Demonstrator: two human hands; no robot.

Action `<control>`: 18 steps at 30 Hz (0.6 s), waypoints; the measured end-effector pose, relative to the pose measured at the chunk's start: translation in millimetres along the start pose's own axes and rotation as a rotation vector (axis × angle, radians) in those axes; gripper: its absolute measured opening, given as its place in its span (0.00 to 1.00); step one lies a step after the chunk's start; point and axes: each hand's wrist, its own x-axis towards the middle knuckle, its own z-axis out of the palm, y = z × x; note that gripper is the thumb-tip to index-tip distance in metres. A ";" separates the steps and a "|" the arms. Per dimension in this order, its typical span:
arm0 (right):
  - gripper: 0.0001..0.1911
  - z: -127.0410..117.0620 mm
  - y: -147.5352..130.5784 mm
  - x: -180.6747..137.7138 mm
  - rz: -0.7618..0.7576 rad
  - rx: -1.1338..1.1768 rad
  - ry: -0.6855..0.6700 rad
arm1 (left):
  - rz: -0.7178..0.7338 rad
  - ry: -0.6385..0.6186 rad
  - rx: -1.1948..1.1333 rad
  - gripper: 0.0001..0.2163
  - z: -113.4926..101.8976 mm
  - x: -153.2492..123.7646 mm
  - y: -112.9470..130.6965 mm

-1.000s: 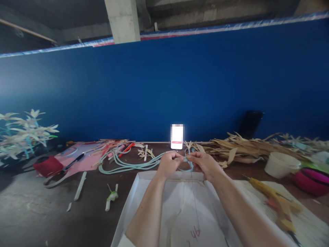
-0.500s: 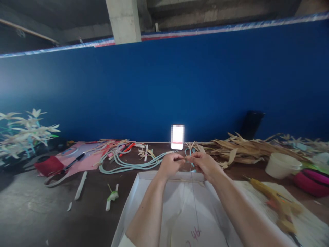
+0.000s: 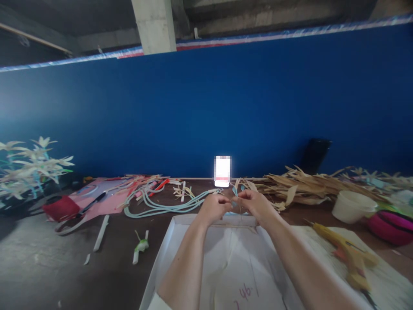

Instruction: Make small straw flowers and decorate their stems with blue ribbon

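Over the far edge of a shallow white box [image 3: 245, 254], my two hands nearly meet at the fingertips. My left hand [image 3: 213, 211] is closed in a pinch, and my right hand [image 3: 254, 204] pinches from the other side. Between and above the fingertips shows a small husk flower with a blue strip [image 3: 235, 189]. It has pale pointed tips and bluish parts. Its exact shape is partly covered by my fingers. Just left of my hands lies a bundle of pale blue cords [image 3: 164, 209].
A lit phone [image 3: 222, 172] stands against the blue partition. Dried husks [image 3: 309, 187], a white tub [image 3: 353, 206], a magenta pouch [image 3: 392, 227] and a yellow glue gun [image 3: 346, 254] are at right. At left are white husk flowers [image 3: 41, 159], a red pouch [image 3: 61, 208] and pink sheets [image 3: 106, 200].
The blue strip, looped out beyond my right fingers before, now sits closer between my fingertips. The long thin line hanging down over the box no longer shows at full length. Both hands stay almost in place.
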 end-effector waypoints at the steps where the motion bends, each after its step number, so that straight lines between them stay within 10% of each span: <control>1: 0.12 0.1 0.6 0.7 0.001 0.006 -0.005 | -0.021 0.009 -0.018 0.10 0.9 0.4 0.6; 18: 0.12 7.7 3.5 5.0 0.015 0.065 0.059 | -0.106 0.130 -0.135 0.11 18.1 6.7 0.5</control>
